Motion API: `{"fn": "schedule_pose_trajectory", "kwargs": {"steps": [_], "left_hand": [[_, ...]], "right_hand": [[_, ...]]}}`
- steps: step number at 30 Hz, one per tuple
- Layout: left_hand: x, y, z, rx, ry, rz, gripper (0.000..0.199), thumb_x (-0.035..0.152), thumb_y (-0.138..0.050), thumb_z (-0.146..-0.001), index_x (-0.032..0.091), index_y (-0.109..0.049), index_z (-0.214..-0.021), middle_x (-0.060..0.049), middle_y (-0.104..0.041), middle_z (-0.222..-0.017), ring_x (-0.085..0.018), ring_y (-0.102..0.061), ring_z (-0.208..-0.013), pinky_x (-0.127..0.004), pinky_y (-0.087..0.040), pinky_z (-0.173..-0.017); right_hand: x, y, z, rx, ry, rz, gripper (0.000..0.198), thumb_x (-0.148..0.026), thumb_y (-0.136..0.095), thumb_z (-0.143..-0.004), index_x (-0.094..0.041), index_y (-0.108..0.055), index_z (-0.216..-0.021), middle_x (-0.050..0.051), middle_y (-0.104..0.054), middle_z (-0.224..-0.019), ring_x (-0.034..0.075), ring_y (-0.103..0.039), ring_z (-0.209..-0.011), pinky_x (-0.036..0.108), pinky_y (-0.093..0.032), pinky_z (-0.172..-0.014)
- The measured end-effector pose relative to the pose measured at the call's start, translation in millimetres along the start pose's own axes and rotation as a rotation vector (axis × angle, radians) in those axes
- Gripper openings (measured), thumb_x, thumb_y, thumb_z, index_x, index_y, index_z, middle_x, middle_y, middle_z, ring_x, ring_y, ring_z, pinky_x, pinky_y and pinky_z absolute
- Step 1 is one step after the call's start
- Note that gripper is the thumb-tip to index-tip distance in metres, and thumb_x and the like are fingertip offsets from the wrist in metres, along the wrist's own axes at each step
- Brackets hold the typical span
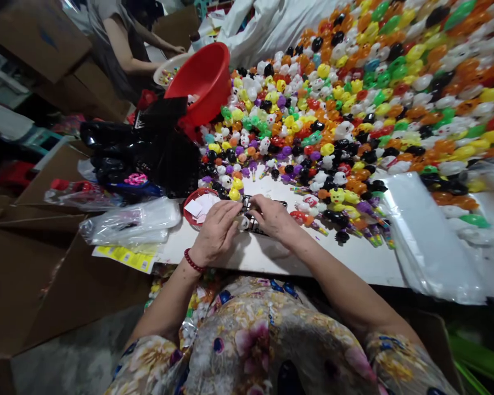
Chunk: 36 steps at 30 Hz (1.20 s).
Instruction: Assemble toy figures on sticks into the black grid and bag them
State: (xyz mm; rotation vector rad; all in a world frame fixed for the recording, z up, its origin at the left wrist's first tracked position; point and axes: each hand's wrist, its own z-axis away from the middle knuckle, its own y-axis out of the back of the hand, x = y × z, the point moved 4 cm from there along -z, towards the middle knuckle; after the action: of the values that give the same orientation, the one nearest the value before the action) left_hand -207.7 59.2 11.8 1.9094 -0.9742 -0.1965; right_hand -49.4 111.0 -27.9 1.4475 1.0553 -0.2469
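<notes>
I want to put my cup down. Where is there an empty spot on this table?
Bare white table runs along the near edge, between the right hand and the clear plastic bags. A smaller patch lies under the left hand. Farther back, the toy heap covers everything.

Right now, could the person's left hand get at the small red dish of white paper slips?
Probably yes: the left hand rests right beside the red dish on the table edge, and nothing lies between them.
</notes>
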Motion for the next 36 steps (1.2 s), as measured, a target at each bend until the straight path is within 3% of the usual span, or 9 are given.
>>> {"fn": "schedule_pose_trajectory", "kwargs": {"steps": [4, 8, 14, 17, 21, 24, 28, 32, 36], "left_hand": [[-2, -13, 4, -0.071, -0.018, 0.006, 0.053, 0.024, -0.044, -0.098, 0.018, -0.032, -0.149, -0.015, -0.060, -0.126, -0.026, -0.052, -0.122, -0.049, -0.046, -0.105], [-3, -20, 8, -0.078, 0.017, -0.013, 0.064, 0.031, -0.050, -0.097, 0.019, -0.023, -0.153, -0.018, -0.054, -0.134, -0.029, -0.050, -0.125, -0.052, -0.044, -0.106], [-1, -26, 7, -0.083, -0.053, -0.095, 0.059, 0.025, -0.053, -0.095, 0.019, -0.032, -0.150, -0.016, -0.058, -0.131, -0.030, -0.050, -0.125, -0.051, -0.045, -0.106], [-2, -29, 8, -0.085, -0.055, -0.111, 0.055, 0.024, -0.052, -0.095, 0.019, -0.037, -0.147, -0.015, -0.061, -0.126, -0.029, -0.051, -0.124, -0.050, -0.046, -0.105], [-4, -30, 9, -0.091, -0.057, -0.129, 0.049, 0.023, -0.052, -0.095, 0.017, -0.042, -0.143, -0.014, -0.061, -0.124, -0.029, -0.050, -0.126, -0.051, -0.045, -0.107], [-4, -29, 9, -0.081, -0.054, -0.125, 0.047, 0.022, -0.052, -0.095, 0.016, -0.044, -0.141, -0.014, -0.062, -0.122, -0.029, -0.050, -0.125, -0.050, -0.045, -0.107], [-6, -30, 9, -0.106, -0.014, -0.103, 0.046, 0.024, -0.051, -0.095, 0.017, -0.045, -0.140, -0.014, -0.061, -0.123, -0.029, -0.050, -0.126, -0.051, -0.044, -0.109], [-8, -32, 10, -0.132, 0.015, -0.100, 0.045, 0.025, -0.049, -0.096, 0.018, -0.046, -0.140, -0.014, -0.060, -0.124, -0.029, -0.050, -0.126, -0.053, -0.043, -0.110], [-6, -32, 9, -0.105, -0.018, -0.119, 0.045, 0.025, -0.049, -0.096, 0.018, -0.044, -0.140, -0.014, -0.060, -0.121, -0.029, -0.051, -0.124, -0.053, -0.046, -0.107]], "right_hand": [[-5, -9, -8, -0.063, 0.036, -0.070, 0.012, -0.015, -0.052, -0.092, -0.019, -0.062, -0.099, 0.007, -0.068, -0.091, 0.019, -0.063, -0.085, 0.030, -0.047, -0.080], [-8, -10, -6, 0.032, 0.057, -0.238, 0.021, -0.014, -0.047, -0.093, -0.018, -0.065, -0.104, 0.008, -0.070, -0.100, 0.018, -0.064, -0.096, 0.031, -0.048, -0.088], [-8, -20, 6, 0.082, -0.091, -0.384, 0.032, -0.016, -0.047, -0.092, -0.019, -0.061, -0.121, 0.005, -0.071, -0.109, 0.017, -0.065, -0.096, 0.031, -0.051, -0.089], [-1, -5, 26, 0.151, -0.042, -0.301, 0.031, -0.022, -0.047, -0.095, -0.020, -0.061, -0.123, 0.008, -0.069, -0.117, 0.019, -0.064, -0.106, 0.036, -0.051, -0.095], [25, 35, 82, 0.243, -0.024, -0.043, 0.024, -0.028, -0.050, -0.097, -0.021, -0.066, -0.113, 0.011, -0.069, -0.111, 0.024, -0.063, -0.107, 0.043, -0.051, -0.097], [44, 49, 127, 0.168, -0.091, 0.120, 0.020, -0.029, -0.053, -0.095, -0.023, -0.067, -0.108, 0.010, -0.066, -0.107, 0.024, -0.064, -0.099, 0.040, -0.056, -0.088], [51, 37, 160, 0.072, -0.142, 0.315, 0.018, -0.027, -0.049, -0.096, -0.021, -0.066, -0.099, 0.010, -0.062, -0.096, 0.022, -0.063, -0.086, 0.034, -0.056, -0.075], [49, 21, 151, 0.079, -0.177, 0.289, 0.024, -0.028, -0.043, -0.099, -0.020, -0.064, -0.091, 0.009, -0.063, -0.089, 0.020, -0.061, -0.080, 0.030, -0.051, -0.072], [48, 5, 113, 0.081, -0.312, -0.100, 0.020, -0.029, -0.043, -0.097, -0.020, -0.061, -0.098, 0.005, -0.066, -0.086, 0.019, -0.060, -0.078, 0.031, -0.050, -0.071]]}}
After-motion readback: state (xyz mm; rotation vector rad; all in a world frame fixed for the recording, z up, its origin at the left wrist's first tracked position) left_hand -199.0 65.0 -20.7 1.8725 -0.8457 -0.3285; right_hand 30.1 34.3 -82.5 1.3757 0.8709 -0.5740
